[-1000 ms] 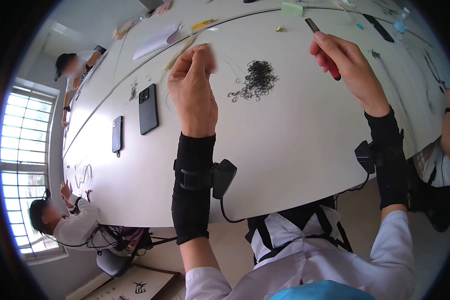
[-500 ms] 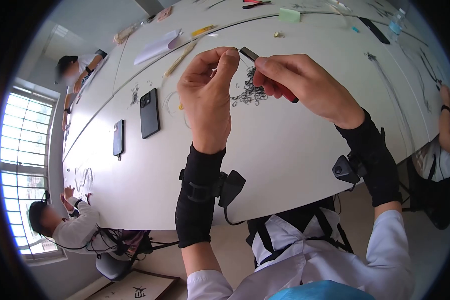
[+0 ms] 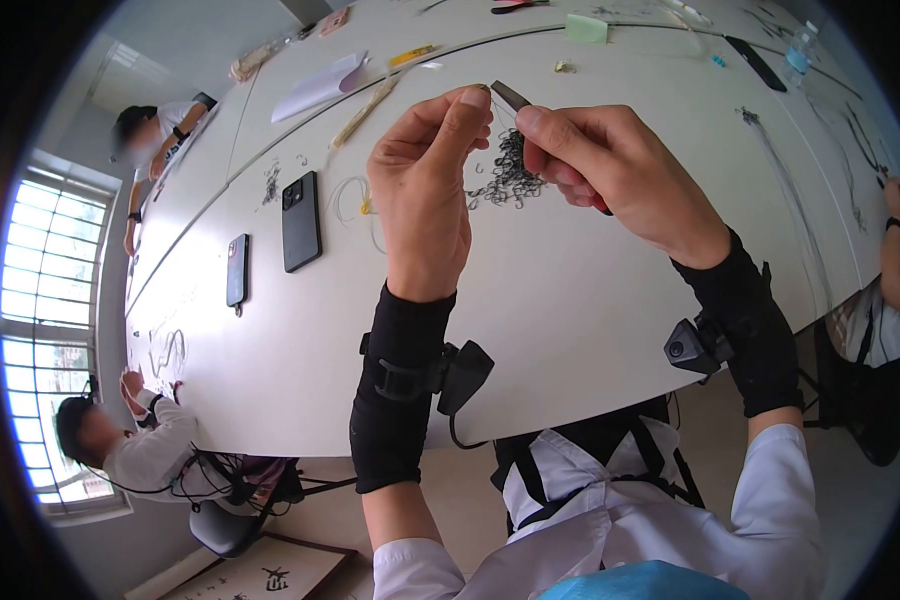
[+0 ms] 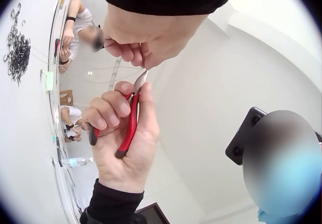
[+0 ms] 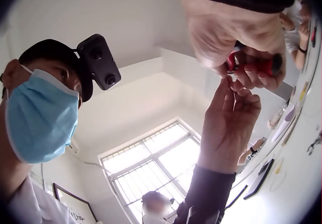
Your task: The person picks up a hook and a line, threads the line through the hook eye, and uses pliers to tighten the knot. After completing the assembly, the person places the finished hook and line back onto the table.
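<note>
My left hand (image 3: 425, 185) is raised over the table, thumb and fingertips pinching a thin line (image 4: 116, 67) at its end. What else sits between those fingertips is too small to tell. In my right hand (image 3: 625, 170) I grip red-handled pliers (image 4: 133, 121), whose grey nose (image 3: 510, 95) points at the left fingertips and comes right up to them. The left wrist view shows the pliers' handles spread in my palm, with fingers curled round them. Below both hands lies a pile of small dark wire loops (image 3: 515, 175), partly covered by the right hand.
Two phones (image 3: 302, 222) lie left of my hands, beside a coil of clear line (image 3: 342, 200). Further back are white paper (image 3: 315, 88), a yellow item (image 3: 412, 55), a green note (image 3: 586, 29) and a bottle (image 3: 800, 52). Other people sit around the table.
My right hand has come left with the pliers, bringing their nose to the left fingertips. The left hand has shifted slightly right. Over the last half second both have moved little.
</note>
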